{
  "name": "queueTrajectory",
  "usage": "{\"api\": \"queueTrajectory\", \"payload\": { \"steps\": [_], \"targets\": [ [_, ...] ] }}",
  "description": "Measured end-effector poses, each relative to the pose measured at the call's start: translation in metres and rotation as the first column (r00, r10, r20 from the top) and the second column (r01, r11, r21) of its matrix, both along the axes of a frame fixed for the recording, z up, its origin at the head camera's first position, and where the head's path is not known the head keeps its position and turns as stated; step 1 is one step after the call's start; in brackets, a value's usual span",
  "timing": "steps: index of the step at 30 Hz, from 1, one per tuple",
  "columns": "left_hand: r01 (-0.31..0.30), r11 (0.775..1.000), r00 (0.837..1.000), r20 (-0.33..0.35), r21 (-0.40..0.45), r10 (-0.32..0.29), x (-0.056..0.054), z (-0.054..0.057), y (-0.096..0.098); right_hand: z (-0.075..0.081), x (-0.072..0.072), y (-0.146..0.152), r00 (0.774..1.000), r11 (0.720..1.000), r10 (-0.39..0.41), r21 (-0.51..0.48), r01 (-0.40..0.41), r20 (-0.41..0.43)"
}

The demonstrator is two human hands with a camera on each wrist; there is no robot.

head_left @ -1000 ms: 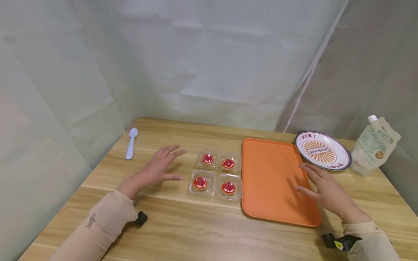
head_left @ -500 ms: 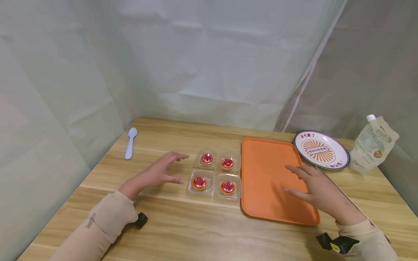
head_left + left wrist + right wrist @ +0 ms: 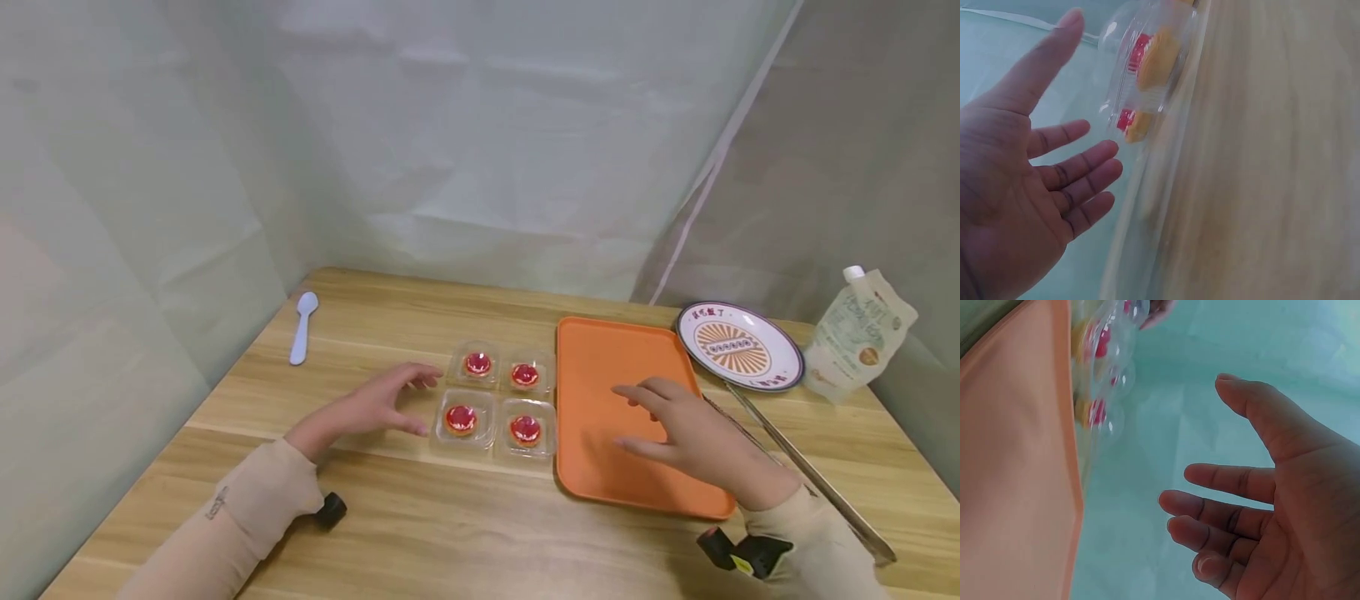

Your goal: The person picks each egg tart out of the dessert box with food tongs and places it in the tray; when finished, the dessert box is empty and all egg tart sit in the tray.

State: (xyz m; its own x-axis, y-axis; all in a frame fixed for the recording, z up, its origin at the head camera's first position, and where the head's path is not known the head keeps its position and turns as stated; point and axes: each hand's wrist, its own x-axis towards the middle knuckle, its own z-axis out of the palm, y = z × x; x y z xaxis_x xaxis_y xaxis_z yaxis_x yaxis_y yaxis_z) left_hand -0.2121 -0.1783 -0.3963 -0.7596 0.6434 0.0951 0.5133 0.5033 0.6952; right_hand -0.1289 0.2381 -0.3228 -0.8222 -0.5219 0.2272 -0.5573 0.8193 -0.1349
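My left hand [image 3: 375, 404] reaches in from the left, thumb and fingers apart, fingertips right at the edge of the nearest clear plastic box. Several such boxes stand in a square, each holding a small red-topped tart [image 3: 461, 419]. In the left wrist view the palm [image 3: 1004, 206] holds nothing, and a boxed tart [image 3: 1159, 59] shows beyond the thumb. Over the orange tray [image 3: 600, 358] hovers my right hand [image 3: 686, 433], its thumb apart from loosely bent fingers. The right wrist view shows that hand [image 3: 1297, 512] holding nothing, with the tray edge [image 3: 1072, 462] to its left.
A pale blue spoon [image 3: 302, 327] lies at the far left. A patterned plate [image 3: 782, 342] sits behind the tray, beside an upright spouted pouch [image 3: 858, 342]. A long, thin metal utensil [image 3: 817, 483] lies right of the tray, partly hidden by my right forearm.
My right hand has moved left over the tray, uncovering the metal utensil. My left hand has shifted slightly right, closer to the boxes, its fingers bending more. The boxes have stayed in place.
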Motion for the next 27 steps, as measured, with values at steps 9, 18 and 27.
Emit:
{"api": "queueTrajectory", "payload": {
  "steps": [9,18,27],
  "targets": [
    [0.031,0.999,0.997,0.077,-0.021,-0.03,0.006,-0.005,0.006,-0.005,-0.013,-0.031,0.989,0.991,0.131,0.029,-0.129,-0.063],
    [0.02,0.999,0.999,0.038,-0.026,-0.019,0.006,-0.01,0.011,-0.006,-0.025,-0.063,0.986,0.985,0.169,0.039,-0.168,-0.011],
    [0.015,0.999,0.995,-0.094,-0.047,-0.019,0.006,-0.018,0.014,-0.013,-0.037,-0.095,0.976,0.974,0.217,0.063,-0.219,0.03]
  ]
}}
